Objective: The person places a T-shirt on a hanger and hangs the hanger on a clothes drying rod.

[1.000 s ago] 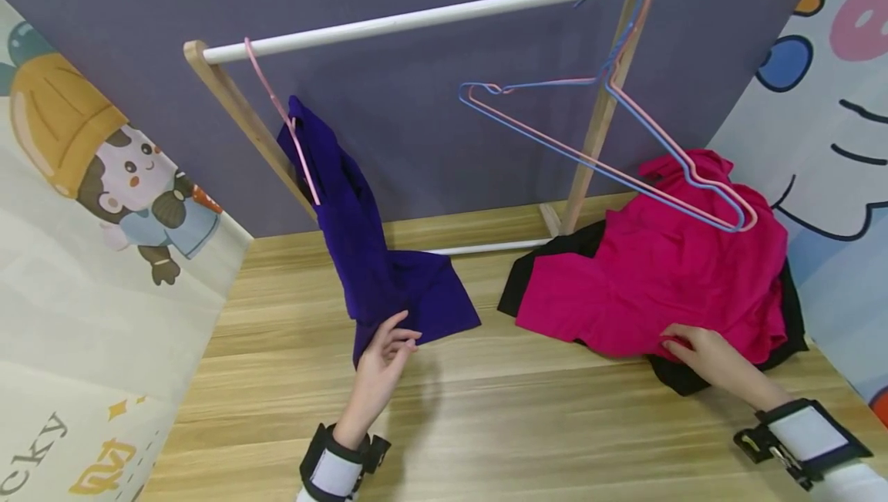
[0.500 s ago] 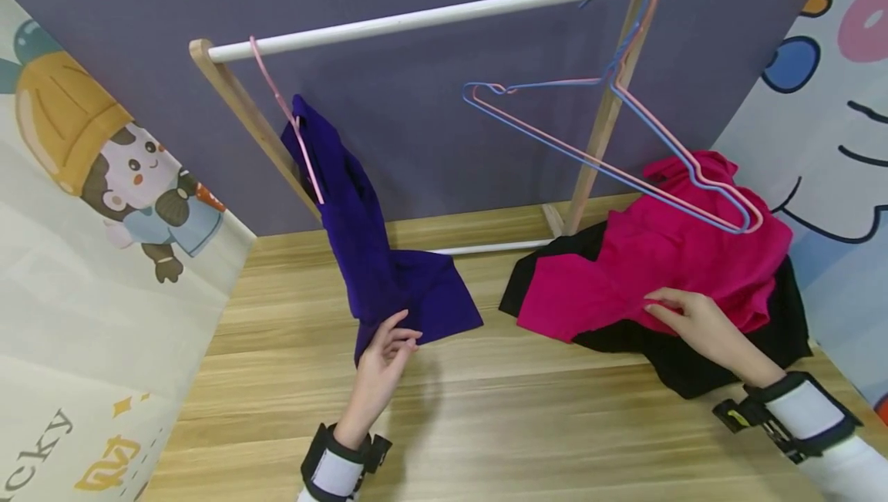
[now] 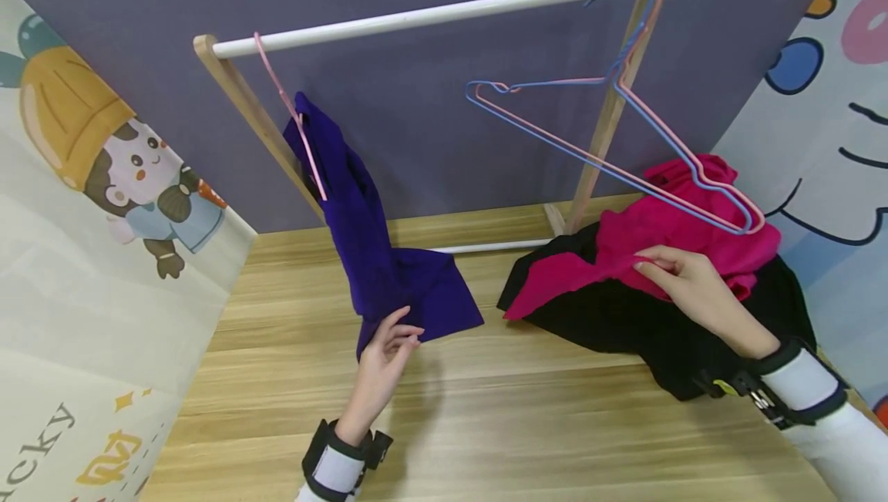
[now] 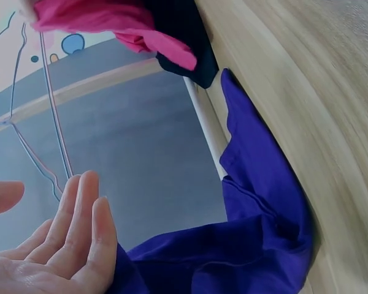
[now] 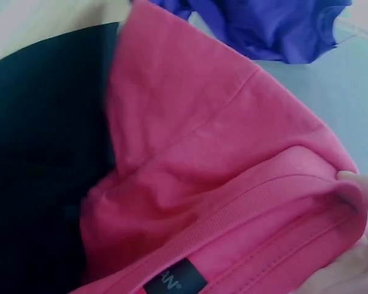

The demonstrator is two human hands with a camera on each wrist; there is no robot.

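Note:
My right hand [image 3: 697, 294] pinches a pink T-shirt [image 3: 627, 236] by its ribbed collar, lifting the near edge. In the right wrist view, the T-shirt [image 5: 196, 116] shows a black neck label [image 5: 175, 278]. Under it lies a black garment [image 3: 610, 317], folded or bunched; its kind is unclear. My left hand [image 3: 381, 371] is at the lower end of a purple garment [image 3: 361, 247], fingers loosely bent and holding nothing. In the left wrist view, the left hand [image 4: 67, 245] overlaps the purple cloth [image 4: 267, 202]; whether they touch cannot be told.
A white rail [image 3: 430, 16] on wooden posts spans the back. The purple garment hangs at its left from a pink hanger [image 3: 277, 85]. At the right end hang a blue hanger [image 3: 541, 129] and another pink one, over the T-shirt. Printed panels flank both sides.
My right hand has moved up and slightly left, pulling the T-shirt's near edge away and baring more of the black garment. My left hand stays almost still.

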